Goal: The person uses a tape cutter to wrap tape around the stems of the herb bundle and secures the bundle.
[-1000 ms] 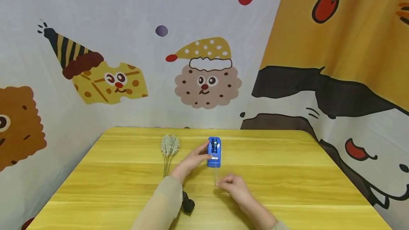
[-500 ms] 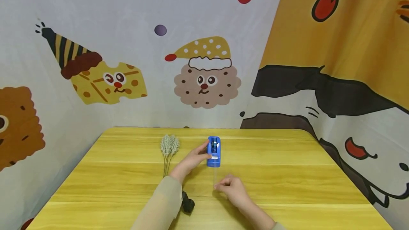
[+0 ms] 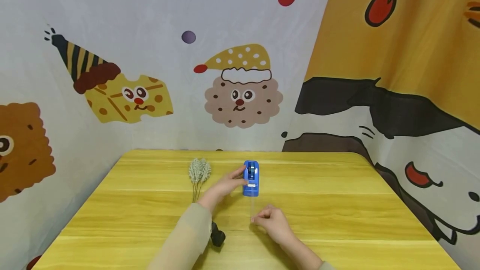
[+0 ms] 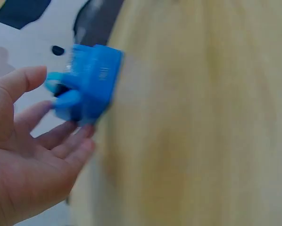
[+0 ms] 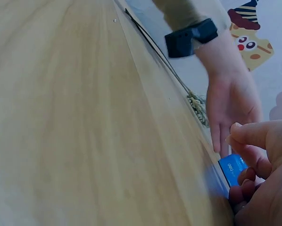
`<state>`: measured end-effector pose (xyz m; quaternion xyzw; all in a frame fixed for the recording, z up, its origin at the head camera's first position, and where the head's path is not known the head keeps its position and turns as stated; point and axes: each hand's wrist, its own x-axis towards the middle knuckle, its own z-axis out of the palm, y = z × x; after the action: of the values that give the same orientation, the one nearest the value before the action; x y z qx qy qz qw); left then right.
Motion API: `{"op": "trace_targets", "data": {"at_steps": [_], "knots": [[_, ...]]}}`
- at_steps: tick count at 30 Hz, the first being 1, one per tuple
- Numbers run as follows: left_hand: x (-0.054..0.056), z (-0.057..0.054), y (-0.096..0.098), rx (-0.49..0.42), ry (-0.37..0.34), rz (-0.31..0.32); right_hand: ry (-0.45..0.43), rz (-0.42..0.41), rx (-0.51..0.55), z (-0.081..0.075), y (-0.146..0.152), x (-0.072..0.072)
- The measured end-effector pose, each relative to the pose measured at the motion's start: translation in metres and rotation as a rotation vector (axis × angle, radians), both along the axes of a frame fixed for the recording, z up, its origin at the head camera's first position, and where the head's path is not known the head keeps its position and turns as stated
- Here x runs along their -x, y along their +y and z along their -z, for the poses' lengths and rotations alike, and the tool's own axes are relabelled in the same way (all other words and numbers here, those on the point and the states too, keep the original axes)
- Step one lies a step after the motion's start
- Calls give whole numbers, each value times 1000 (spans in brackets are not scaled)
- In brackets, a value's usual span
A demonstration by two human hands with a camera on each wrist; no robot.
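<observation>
If the clear tape strip (image 3: 252, 206) is pulled harder, the blue tape dispenser (image 3: 251, 181) could be dragged toward the person over the desk (image 3: 337, 203), because it seems to be steadied only lightly, from its left side, by the left hand (image 3: 226, 186). The strip could also be twisted, or stuck to the skin or to the wood (it is thin, and only its end is held), if the pull is made crooked. Whether the desk is already touched by the strip cannot be told.

The left fingers are loosely spread and nearly straight, with tips laid against the dispenser; in the blurred left wrist view, the firmness of this contact is perhaps not fairly judged. By the right hand (image 3: 275, 224), the strip's end is pinched narrowly between thumb and index finger, near the dispenser's front.
</observation>
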<state>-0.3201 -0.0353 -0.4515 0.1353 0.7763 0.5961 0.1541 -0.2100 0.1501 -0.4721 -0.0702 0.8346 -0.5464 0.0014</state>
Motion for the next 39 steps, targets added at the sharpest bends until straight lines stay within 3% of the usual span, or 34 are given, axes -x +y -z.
{"op": "trace_targets", "data": {"at_steps": [4,7,14,20,27,32,36,39], "knots": [[-8,-24,-13,93,57,46,2,3,-3,2,2,-1],[-14,-37,-27,119,74,44,4,2,0,3,2,-1],[-30,-49,-74,170,95,-34,-1,-3,23,2,-1,-1],[-51,-44,-110,263,64,-144,-4,6,36,2,-1,-1],[-72,-29,-135,434,99,-160,-3,12,23,3,2,1],[-75,-20,-135,454,86,-194,5,22,22,2,3,1],[-72,-15,-131,436,19,-274,-4,25,27,3,2,0],[-69,-12,-129,442,-3,-298,-1,19,29,3,1,0]]}}
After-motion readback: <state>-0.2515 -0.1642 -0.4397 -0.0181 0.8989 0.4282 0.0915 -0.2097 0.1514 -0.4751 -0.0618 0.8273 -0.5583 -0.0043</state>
